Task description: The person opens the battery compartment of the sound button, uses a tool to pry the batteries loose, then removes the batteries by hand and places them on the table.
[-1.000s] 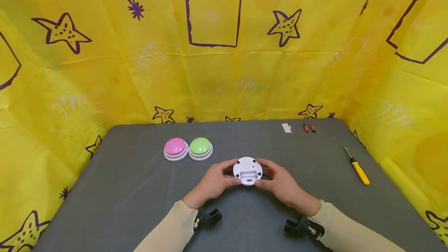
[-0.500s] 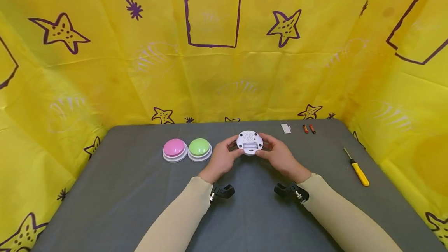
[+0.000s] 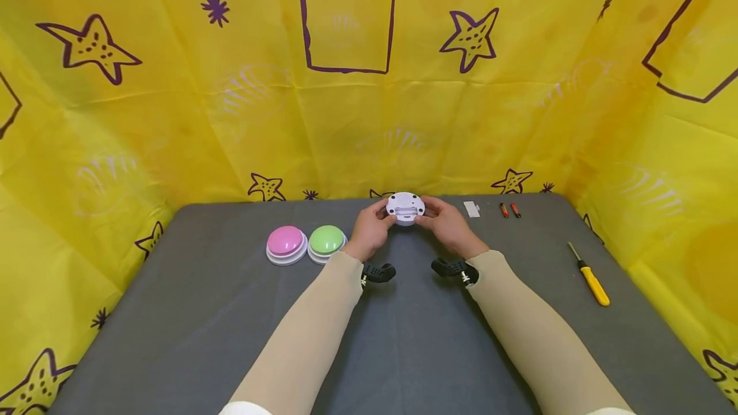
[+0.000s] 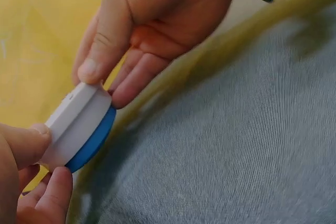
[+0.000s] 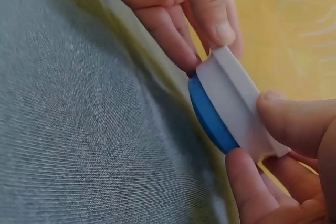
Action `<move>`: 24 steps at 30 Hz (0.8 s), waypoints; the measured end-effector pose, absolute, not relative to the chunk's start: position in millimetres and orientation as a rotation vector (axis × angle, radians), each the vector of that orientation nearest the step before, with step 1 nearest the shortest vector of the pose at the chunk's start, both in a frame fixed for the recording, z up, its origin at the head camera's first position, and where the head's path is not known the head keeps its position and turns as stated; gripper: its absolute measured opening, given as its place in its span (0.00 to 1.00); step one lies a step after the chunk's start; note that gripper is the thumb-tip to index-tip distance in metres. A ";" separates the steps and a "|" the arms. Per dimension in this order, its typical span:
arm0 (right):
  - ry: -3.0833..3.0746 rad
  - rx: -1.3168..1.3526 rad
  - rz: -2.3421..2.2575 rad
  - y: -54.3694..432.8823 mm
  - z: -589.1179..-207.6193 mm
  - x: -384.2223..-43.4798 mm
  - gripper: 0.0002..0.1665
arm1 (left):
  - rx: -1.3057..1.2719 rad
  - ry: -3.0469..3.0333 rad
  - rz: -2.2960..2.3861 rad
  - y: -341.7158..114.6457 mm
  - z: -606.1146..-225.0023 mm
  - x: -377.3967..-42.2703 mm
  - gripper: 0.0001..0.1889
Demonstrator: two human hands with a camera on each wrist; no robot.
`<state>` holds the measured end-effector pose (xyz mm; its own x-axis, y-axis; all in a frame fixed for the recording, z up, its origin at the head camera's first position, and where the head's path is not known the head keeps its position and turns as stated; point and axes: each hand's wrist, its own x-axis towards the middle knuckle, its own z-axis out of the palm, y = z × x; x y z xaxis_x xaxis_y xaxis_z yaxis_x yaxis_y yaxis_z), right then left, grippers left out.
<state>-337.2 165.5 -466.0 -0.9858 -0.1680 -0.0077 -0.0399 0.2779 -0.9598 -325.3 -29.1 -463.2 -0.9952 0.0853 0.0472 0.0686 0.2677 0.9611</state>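
**Away from you goes the blue-domed button, right up to the far side of the table!**

And there's the move: in one second you've stretched both arms out, carrying it from mid-table to just by the far edge. Your left hand and right hand are both clamped on it, one at each side, pinching the white base. It's upside down, the blue dome facing the cloth; whether it touches down, these angles can't settle.

The battery compartment faces up, uncovered, too small to read inside. What does the shift buy you? I'd say it brings that compartment level with the white battery cover and the two red batteries, both near your right. No change from them, all untouched.

Back on your left, the pink-domed button and green-domed button sit side by side, unmoved. Far right, the yellow-handled screwdriver lies idle, well apart from the action.
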 end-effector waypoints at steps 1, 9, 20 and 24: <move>2.418 -0.189 -1.829 164.1 -466.3 -338.7 0.38 | 0.144 2.478 1.891 -28.8 -464.6 -327.4 0.29; 2.416 -0.165 -1.860 159.4 -471.1 -346.7 0.40 | 0.112 2.461 1.922 -25.1 -474.2 -337.7 0.30; 2.449 -0.156 -1.828 162.1 -476.4 -351.8 0.39 | 0.145 2.537 1.849 -22.2 -478.1 -339.1 0.30; 2.420 -0.145 -1.865 160.7 -477.8 -350.8 0.39 | 0.132 2.523 1.843 -23.0 -478.0 -339.3 0.29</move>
